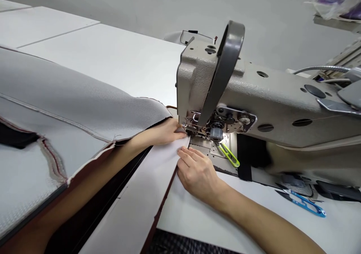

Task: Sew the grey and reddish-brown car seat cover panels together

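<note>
A long pale fabric strip [146, 186] with a dark red edge runs up to the needle area of a grey sewing machine [208, 73]. My left hand [166, 132] reaches under a large grey fabric piece [84, 92] and grips the strip beside the presser foot; some of its fingertips are hidden. On the strip's right edge, just in front of the metal plate [201, 145], my right hand [196, 169] is closed, its fingers curled and gripping the fabric. The grey piece has a stitched seam and a dark red underside, and drapes over my left forearm.
Yellow-green thread snips [229, 155] lie on the machine bed, right of the needle. Blue thread snips [307, 205] rest on the white table [186, 216] farther right. A plastic-wrapped purple bundle [338, 0] sits on a shelf at upper right. Behind the machine stands a grey wall.
</note>
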A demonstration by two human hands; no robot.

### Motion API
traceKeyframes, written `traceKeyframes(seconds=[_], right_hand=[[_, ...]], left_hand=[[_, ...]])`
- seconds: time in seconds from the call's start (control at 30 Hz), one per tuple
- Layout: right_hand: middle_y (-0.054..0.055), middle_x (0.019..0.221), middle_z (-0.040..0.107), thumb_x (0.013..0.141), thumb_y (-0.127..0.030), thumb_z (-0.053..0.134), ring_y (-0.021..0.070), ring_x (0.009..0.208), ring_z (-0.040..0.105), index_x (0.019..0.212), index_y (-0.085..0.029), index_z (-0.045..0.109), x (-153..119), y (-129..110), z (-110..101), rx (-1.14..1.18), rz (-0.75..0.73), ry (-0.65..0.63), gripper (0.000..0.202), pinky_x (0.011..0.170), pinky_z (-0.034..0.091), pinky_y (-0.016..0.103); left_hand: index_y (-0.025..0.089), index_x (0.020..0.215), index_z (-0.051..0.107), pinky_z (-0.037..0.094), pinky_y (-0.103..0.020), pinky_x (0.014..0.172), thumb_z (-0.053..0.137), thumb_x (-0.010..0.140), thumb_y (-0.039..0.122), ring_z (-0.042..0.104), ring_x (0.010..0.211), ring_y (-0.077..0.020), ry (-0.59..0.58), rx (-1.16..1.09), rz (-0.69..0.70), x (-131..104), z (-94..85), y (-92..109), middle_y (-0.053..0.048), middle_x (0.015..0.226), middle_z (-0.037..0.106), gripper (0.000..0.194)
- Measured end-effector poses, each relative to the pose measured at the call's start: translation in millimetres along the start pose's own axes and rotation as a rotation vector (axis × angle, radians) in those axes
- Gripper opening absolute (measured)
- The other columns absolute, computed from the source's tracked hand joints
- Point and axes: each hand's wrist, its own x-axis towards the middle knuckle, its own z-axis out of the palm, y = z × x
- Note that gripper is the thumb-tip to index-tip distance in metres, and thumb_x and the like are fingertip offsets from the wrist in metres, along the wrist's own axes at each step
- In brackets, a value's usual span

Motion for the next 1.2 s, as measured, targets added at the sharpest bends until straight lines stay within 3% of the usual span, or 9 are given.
traceKeyframes(seconds=[0.17,0.33,0.43,0.5,0.6,0.73,0.87,1.03,1.2], right_hand=[[0.017,0.107,0.071,0.089,-0.004,0.051,0.0241,0.107,0.065,0.083,-0.01,0.068,3.4,2.0,-5.7,-0.045,0.004,-0.049,0.019,0.099,0.051,0.039],[0.01,0.087,0.065,0.091,-0.015,0.053,0.024,0.085,0.057,0.082,-0.016,0.066,5.9,-11.3,-12.7,-0.033,0.087,-0.1,0.016,0.078,0.052,0.04],[0.01,0.085,0.065,0.092,-0.016,0.05,0.0249,0.083,0.058,0.088,-0.016,0.068,2.2,-28.6,-13.9,0.059,-0.105,-0.155,0.018,0.081,0.052,0.043],[0.012,0.086,0.069,0.093,-0.013,0.047,0.0257,0.084,0.061,0.092,-0.012,0.07,-2.0,-39.2,-14.5,0.046,-0.214,-0.186,0.023,0.089,0.051,0.046],[0.023,0.108,0.071,0.094,-0.013,0.046,0.0303,0.101,0.065,0.11,0.001,0.068,-7.8,-49.6,-16.3,-0.047,-0.23,-0.172,0.031,0.101,0.047,0.048],[0.019,0.099,0.073,0.092,-0.01,0.045,0.0293,0.095,0.067,0.101,-0.002,0.07,-10.1,-53.0,-18.1,-0.03,-0.197,-0.181,0.028,0.1,0.05,0.046],[0.014,0.085,0.072,0.092,-0.008,0.042,0.0262,0.08,0.065,0.091,-0.009,0.071,-9.4,-50.5,-17.2,0.023,-0.18,-0.183,0.029,0.091,0.053,0.042],[0.015,0.089,0.071,0.092,-0.01,0.044,0.0283,0.088,0.065,0.09,-0.009,0.071,-7.7,-42.1,-14.5,0.046,-0.139,-0.155,0.027,0.092,0.052,0.041],[0.013,0.091,0.07,0.091,-0.011,0.047,0.0261,0.088,0.062,0.092,-0.01,0.07,-3.9,-26.5,-13.0,0.076,-0.102,-0.261,0.023,0.095,0.05,0.039]], left_hand=[[0.016,0.095,0.064,0.051,-0.031,0.085,0.055,0.083,0.032,0.063,0.092,-0.0221,-0.001,-0.021,0.053,-1.2,0.5,6.6,-0.003,0.093,0.071,0.021],[0.02,0.098,0.067,0.046,-0.039,0.093,0.054,0.09,0.038,0.058,0.108,-0.0277,0.312,0.38,0.091,-23.6,8.6,32.4,-0.009,0.11,0.067,0.023],[0.019,0.099,0.063,0.048,-0.035,0.075,0.068,0.078,0.05,0.062,0.089,-0.0248,0.115,0.428,-0.031,-40.7,6.8,50.6,-0.007,0.099,0.066,0.038],[0.02,0.102,0.061,0.046,-0.032,0.067,0.067,0.075,0.04,0.062,0.08,-0.0222,-0.061,0.431,-0.1,-49.5,2.9,59.6,-0.005,0.097,0.066,0.034],[0.021,0.1,0.063,0.046,-0.03,0.068,0.052,0.078,0.019,0.062,0.078,-0.02,-0.168,0.47,-0.079,-57.6,-0.1,67.3,-0.005,0.091,0.066,0.024],[0.02,0.098,0.063,0.043,-0.03,0.064,0.044,0.078,0.01,0.06,0.073,-0.0195,-0.212,0.556,-0.064,-59.3,6.8,74.0,-0.005,0.087,0.064,0.03],[0.017,0.088,0.059,0.036,-0.032,0.058,0.043,0.081,0.011,0.057,0.066,-0.0205,-0.305,0.644,-0.094,-55.5,11.5,77.5,-0.005,0.082,0.061,0.019],[0.017,0.091,0.06,0.041,-0.032,0.066,0.041,0.086,0.013,0.059,0.073,-0.0195,-0.248,0.529,-0.051,-48.9,11.1,72.9,-0.006,0.085,0.062,0.02],[0.016,0.092,0.063,0.045,-0.033,0.073,0.041,0.088,0.017,0.062,0.082,-0.0222,-0.184,0.576,-0.002,-36.2,14.8,67.2,-0.01,0.094,0.065,0.022]])
